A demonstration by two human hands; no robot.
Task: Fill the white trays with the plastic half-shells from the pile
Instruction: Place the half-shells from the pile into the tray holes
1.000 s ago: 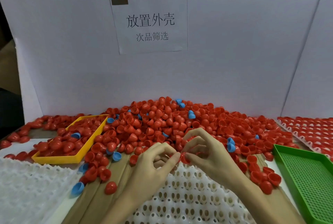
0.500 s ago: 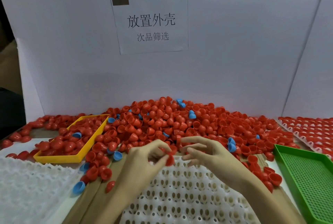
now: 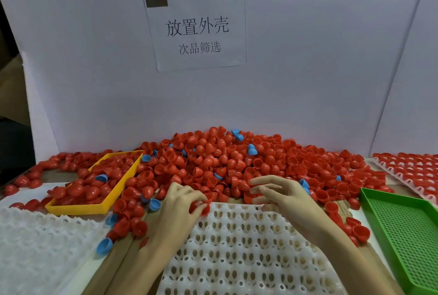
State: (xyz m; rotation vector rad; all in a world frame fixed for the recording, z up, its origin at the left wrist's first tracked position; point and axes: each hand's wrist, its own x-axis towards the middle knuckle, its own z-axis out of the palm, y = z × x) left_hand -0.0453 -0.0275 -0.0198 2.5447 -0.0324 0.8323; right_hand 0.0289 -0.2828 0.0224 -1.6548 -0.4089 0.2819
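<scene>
A big pile of red half-shells (image 3: pixel 227 159), with a few blue ones mixed in, lies against the back wall. In front of me a white tray (image 3: pixel 244 252) with rows of open cups shows no shells in them. My left hand (image 3: pixel 182 202) is at the tray's far left corner, its curled fingers pinching a red half-shell (image 3: pixel 200 207). My right hand (image 3: pixel 282 194) reaches over the tray's far edge into the foot of the pile, fingers spread and touching a red shell (image 3: pixel 252 196).
A yellow tray (image 3: pixel 78 208) with red and blue shells sits at the left. More white trays (image 3: pixel 40 242) are stacked at the near left. A green perforated tray (image 3: pixel 407 230) is at the right. A filled white tray (image 3: pixel 412 169) lies far right. Loose shells lie around the trays.
Both hands dropped from mid-air and moved apart. The left hand carried its red shell down to the tray's far left corner; the right hand reached forward into the pile.
</scene>
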